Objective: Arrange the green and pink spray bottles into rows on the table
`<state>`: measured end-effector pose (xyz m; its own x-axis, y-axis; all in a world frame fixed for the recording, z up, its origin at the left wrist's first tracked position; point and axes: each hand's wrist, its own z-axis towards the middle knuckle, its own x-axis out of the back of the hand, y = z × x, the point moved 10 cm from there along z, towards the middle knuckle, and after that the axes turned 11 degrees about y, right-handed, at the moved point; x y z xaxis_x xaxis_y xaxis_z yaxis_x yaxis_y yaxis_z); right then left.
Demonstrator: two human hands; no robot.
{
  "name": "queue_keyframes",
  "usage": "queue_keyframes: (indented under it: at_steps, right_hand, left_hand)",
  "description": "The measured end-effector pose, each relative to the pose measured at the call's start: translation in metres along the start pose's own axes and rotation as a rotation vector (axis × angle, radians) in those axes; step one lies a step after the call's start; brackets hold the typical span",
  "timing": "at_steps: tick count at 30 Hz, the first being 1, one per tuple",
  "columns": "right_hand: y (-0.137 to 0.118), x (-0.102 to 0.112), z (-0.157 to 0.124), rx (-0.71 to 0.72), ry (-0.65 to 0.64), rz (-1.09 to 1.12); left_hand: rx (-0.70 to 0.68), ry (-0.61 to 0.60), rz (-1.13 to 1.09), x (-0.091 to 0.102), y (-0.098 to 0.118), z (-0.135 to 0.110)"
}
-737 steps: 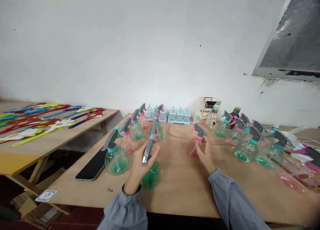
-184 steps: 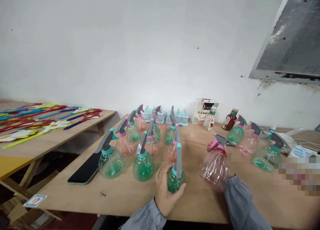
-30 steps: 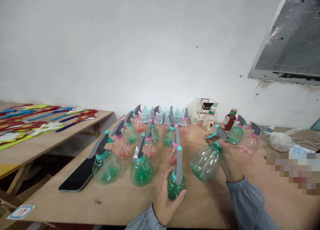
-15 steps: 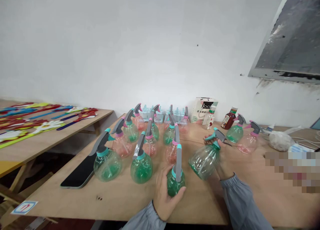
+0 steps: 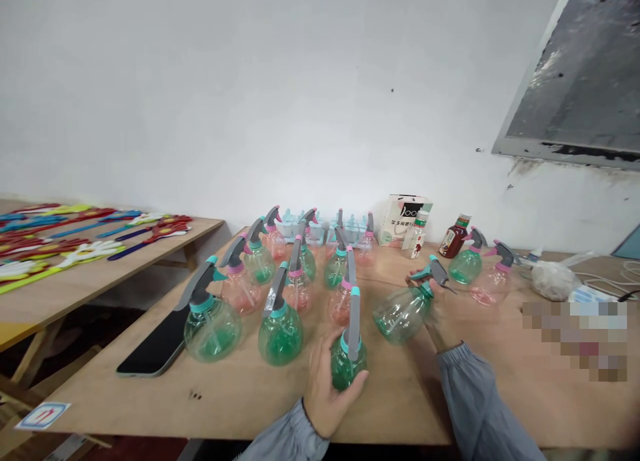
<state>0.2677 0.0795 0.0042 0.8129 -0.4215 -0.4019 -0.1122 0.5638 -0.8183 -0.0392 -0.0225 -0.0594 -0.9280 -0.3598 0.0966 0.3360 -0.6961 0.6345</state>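
My left hand (image 5: pixel 327 387) is wrapped round the body of a green spray bottle (image 5: pixel 349 364) near the table's front edge; its grey trigger head points up. My right hand (image 5: pixel 434 307) grips another green spray bottle (image 5: pixel 403 312) by its turquoise neck. That bottle is tilted, with its base toward the left and its head up to the right. Just left of my left hand stands a green spray bottle (image 5: pixel 281 334) with a grey and turquoise head. Behind it are several more green and pink spray bottles, among them a pink one (image 5: pixel 343 305).
A black phone (image 5: pixel 153 347) lies at the left, beside a green spray bottle (image 5: pixel 213 331). Pale blue moulds (image 5: pixel 303 227), a paper bag (image 5: pixel 393 224) and a brown bottle (image 5: pixel 454 239) stand by the wall. A plastic bag (image 5: pixel 553 279) lies at the right. Hand-shaped clappers (image 5: pixel 95 253) cover the left table.
The bottle in my right hand has tipped further over onto its side, its base swinging slightly up and left. My left hand keeps its grip. The whole view has shifted slightly.
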Motion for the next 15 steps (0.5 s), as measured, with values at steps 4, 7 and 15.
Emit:
queue_keyframes:
  at_steps: [4, 7, 15]
  right_hand:
    - [-0.005, 0.003, 0.004, 0.026, 0.044, 0.019]
    - [-0.01, 0.018, 0.01, 0.074, 0.134, 0.004]
    - [-0.007, 0.013, 0.015, 0.09, 0.029, -0.263]
  left_hand:
    - [-0.015, -0.007, -0.004, 0.0, 0.003, 0.001]
    - [-0.023, -0.012, 0.004, 0.0, 0.005, 0.002]
    - [0.025, -0.002, -0.016, -0.001, -0.001, 0.001]
